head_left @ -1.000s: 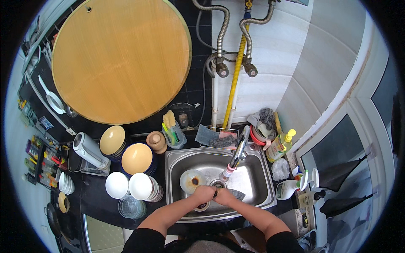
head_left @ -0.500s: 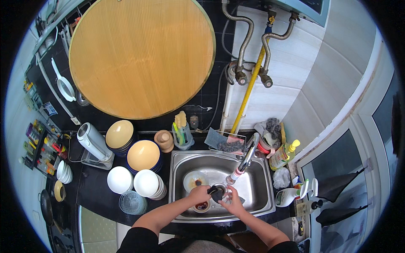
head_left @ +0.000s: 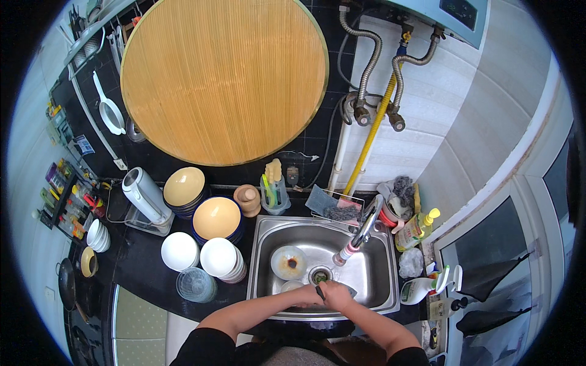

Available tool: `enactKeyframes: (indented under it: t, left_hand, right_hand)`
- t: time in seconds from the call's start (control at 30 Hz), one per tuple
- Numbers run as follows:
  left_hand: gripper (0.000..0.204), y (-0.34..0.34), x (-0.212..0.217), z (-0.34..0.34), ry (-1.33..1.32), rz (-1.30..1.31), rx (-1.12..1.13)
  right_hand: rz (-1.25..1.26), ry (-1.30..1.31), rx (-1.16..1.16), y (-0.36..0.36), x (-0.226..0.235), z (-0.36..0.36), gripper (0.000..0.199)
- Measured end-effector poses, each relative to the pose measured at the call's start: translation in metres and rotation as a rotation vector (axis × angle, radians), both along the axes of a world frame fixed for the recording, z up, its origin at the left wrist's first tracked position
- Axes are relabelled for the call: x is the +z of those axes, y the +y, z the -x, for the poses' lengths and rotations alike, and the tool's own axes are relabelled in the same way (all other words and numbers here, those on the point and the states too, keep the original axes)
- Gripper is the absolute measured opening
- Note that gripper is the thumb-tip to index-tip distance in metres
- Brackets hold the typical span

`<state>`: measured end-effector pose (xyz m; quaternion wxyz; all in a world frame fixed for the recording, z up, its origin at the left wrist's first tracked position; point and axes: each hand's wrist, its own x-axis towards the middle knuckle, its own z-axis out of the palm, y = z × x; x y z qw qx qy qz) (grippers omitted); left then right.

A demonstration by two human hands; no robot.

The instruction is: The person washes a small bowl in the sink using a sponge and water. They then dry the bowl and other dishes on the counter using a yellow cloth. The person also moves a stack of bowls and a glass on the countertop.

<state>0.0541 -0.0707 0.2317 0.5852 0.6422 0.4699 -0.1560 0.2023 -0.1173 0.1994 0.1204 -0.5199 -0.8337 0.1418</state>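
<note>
A right hand (head_left: 336, 295) grips a slim black object (head_left: 320, 293) over a rectangular steel sink (head_left: 366, 268). The left hand (head_left: 307, 297) adjoins, grip unclear.

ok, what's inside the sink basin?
Visible: a brown-stained round bowl, the drain, and part of a pale dish by the left hand. A grey item shows beside the right hand, partly covered. Whatever lies directly beneath both hands can't be seen.
</note>
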Motion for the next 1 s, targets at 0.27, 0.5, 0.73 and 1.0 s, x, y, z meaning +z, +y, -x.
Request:
enactKeyframes:
  t: [0.27, 0.5, 0.73, 1.0]
  left_hand:
    - [0.018, -0.011, -0.044, -0.018, 0.002, -0.765, -0.178]
    - [0.005, -0.008, -0.051, -0.019, -0.251, -1.192, -0.309]
    - [0.009, -0.007, -0.044, -0.007, -0.406, -1.223, -0.372]
    - [0.019, -0.013, -0.042, 0.032, -0.029, -0.913, -0.117]
  right_hand:
    - [0.223, 0.023, -0.294, 0.002, -0.013, -0.005, 0.016]
    - [0.542, 0.51, -0.422, -0.009, -0.031, -0.017, 0.018]
    - [1.035, 0.776, -0.555, -0.012, -0.017, -0.012, 0.017]
    - [0.866, 0.419, -0.411, -0.02, -0.088, -0.021, 0.082]
